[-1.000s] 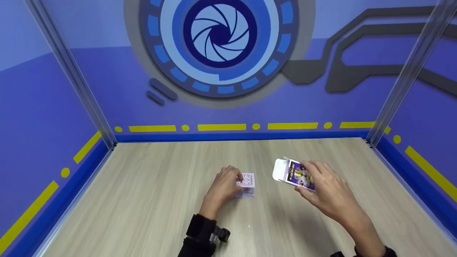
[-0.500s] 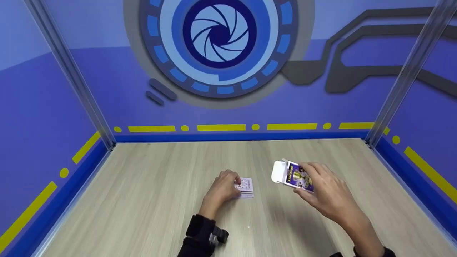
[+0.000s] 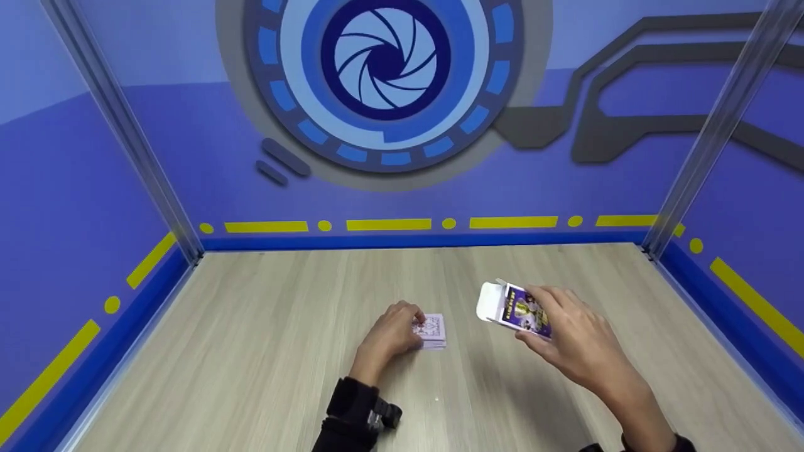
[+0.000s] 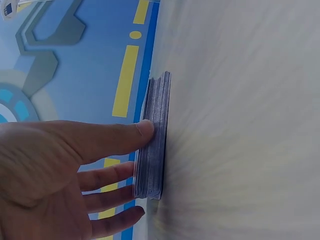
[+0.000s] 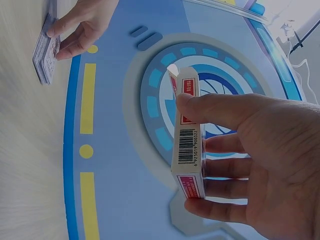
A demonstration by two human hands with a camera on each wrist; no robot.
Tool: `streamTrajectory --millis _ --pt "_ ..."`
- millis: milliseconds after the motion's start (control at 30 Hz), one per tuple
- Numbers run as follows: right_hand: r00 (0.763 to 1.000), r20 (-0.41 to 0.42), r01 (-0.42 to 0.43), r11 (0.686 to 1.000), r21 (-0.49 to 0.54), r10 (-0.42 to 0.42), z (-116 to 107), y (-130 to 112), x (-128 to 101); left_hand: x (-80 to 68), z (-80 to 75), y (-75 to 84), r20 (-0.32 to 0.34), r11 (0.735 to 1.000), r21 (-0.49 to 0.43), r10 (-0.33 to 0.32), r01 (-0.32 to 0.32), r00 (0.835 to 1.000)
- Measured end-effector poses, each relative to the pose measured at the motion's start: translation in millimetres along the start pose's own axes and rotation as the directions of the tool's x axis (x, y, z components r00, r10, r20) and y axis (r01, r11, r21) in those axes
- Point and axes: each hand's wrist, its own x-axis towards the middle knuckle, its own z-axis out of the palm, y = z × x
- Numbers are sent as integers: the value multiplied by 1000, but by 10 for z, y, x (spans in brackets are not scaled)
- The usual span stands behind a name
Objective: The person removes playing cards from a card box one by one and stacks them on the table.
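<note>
A deck of playing cards (image 3: 432,331) lies flat on the wooden table (image 3: 251,351). My left hand (image 3: 391,333) rests at its left edge, thumb and fingers pinching the stack (image 4: 154,145). The same deck (image 5: 46,55) shows far off in the right wrist view. My right hand (image 3: 578,342) holds a purple card box (image 3: 516,309) above the table, its white flap open toward the left. Thumb and fingers grip the box (image 5: 187,145) by its long sides, barcode side showing.
Blue walls with yellow stripes close the table in at the back (image 3: 389,223) and on both sides. Metal posts (image 3: 653,245) stand at the far corners. A black wrist strap (image 3: 358,411) sits on my left forearm.
The left hand has set the deck flat on the table. The right hand with the box has drifted slightly left and up.
</note>
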Motion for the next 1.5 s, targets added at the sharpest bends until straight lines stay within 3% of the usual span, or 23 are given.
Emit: streamTrajectory --millis 267,500,600,700,800,933,1033,1100,1167,1233,1500 --pt "1000 -3 4 1000 1 -4 1 -3 3 -14 4 3 9 1000 -8 -14 14 1000" --pt "1000 -6 4 1000 -2 -4 -23 14 -2 -40 -68 38 14 1000 -2 16 -16 1000" --pt "1000 -20 1 1000 3 -1 -56 37 -2 -67 -161 80 -23 1000 -12 9 -9 1000" --pt "999 -50 -9 1000 8 9 -103 73 -9 -106 -303 155 -113 1000 -30 -5 2 994" --pt "995 -97 -7 1000 16 9 -140 109 -15 -165 -471 264 -256 999 -54 -9 -5 967" --pt "988 -155 12 1000 19 -8 -155 142 -15 -271 -670 463 -455 992 -97 27 -80 890" --pt "985 -174 21 1000 19 -17 -144 147 -17 -369 -761 627 -541 978 -147 47 -149 840" --pt "983 -184 26 999 19 -22 -131 142 -21 -436 -793 724 -563 966 -186 45 -180 825" --pt "981 -194 36 999 19 -32 -119 130 -20 -498 -815 812 -567 954 -225 37 -198 823" --pt "977 -206 54 998 19 -49 -110 113 -15 -552 -831 886 -554 944 -251 40 -213 832" --pt "979 -171 118 993 24 -113 -43 -34 17 -665 -775 1126 -481 911 -281 138 -302 866"
